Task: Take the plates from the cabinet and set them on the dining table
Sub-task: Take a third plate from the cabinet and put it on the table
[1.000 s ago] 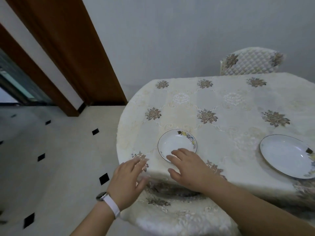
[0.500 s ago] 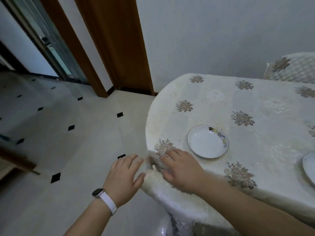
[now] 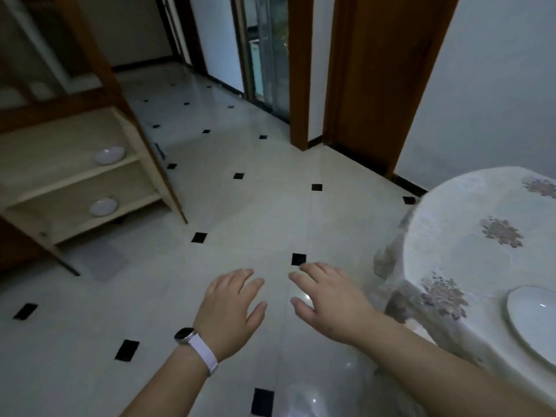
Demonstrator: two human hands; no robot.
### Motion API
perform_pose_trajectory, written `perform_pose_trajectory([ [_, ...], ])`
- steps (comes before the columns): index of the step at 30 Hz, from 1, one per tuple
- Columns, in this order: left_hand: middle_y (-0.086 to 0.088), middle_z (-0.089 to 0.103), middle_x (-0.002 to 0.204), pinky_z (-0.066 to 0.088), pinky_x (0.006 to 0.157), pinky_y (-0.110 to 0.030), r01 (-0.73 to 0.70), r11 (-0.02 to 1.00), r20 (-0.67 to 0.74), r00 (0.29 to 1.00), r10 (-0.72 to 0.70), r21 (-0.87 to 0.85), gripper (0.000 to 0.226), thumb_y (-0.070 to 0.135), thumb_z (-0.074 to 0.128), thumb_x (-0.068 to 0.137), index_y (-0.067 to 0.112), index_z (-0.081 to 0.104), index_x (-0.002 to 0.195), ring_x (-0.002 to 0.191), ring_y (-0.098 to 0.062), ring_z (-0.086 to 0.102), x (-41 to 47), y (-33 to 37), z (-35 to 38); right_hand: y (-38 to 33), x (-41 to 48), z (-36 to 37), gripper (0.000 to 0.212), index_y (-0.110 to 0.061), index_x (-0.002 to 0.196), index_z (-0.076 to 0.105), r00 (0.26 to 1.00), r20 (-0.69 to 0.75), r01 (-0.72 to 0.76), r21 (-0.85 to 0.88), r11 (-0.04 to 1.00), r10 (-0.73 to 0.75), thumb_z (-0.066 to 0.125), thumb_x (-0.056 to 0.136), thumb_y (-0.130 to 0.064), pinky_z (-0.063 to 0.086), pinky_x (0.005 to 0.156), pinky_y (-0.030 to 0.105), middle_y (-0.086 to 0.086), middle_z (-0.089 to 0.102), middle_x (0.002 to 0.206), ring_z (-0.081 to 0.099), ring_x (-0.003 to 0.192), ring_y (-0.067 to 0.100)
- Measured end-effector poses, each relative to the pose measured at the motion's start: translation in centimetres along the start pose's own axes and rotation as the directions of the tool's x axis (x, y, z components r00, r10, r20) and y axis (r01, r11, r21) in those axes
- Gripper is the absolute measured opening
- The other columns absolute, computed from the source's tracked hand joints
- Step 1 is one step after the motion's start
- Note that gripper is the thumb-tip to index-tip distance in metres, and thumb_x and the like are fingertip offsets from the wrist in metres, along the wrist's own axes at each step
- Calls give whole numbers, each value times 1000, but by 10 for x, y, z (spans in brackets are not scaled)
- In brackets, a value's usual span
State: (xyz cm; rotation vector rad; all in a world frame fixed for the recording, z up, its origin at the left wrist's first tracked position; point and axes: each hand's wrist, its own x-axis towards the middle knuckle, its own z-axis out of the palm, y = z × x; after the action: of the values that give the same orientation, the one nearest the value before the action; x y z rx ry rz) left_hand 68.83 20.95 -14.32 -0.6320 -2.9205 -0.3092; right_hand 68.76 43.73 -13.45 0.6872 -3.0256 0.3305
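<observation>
Job partly done: a white round plate sits on the floral-clothed dining table near right, two white dishes wait in the wooden cabinet far left, and my left hand and right hand hover empty, fingers loosely spread.

Bare floor between cabinet and table

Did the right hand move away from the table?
Yes. The right hand was resting on the table by the plate. Now it is off the table, over the floor, toward the cabinet.
</observation>
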Motion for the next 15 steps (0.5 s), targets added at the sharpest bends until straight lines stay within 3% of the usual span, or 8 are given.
perform_pose_trajectory([
  [9,-11,67,117,49,91,-44,223,975,-89,971,-222,2,43,40,49,84,13,70,110,105,-30,64,-65,-144,-38,-122,115,31,51,-23,134,50,980,14,200,-2,980,-200,40,93,-50,36,100,39,3,52,137,45,127,26],
  [15,-12,65,122,48,93,-48,355,935,-119,928,-352,4,47,41,47,85,13,70,114,111,-32,62,-85,-197,-48,-157,172,46,51,-24,138,46,947,73,313,1,950,-312,38,95,-51,32,104,36,1,47,142,39,131,24],
])
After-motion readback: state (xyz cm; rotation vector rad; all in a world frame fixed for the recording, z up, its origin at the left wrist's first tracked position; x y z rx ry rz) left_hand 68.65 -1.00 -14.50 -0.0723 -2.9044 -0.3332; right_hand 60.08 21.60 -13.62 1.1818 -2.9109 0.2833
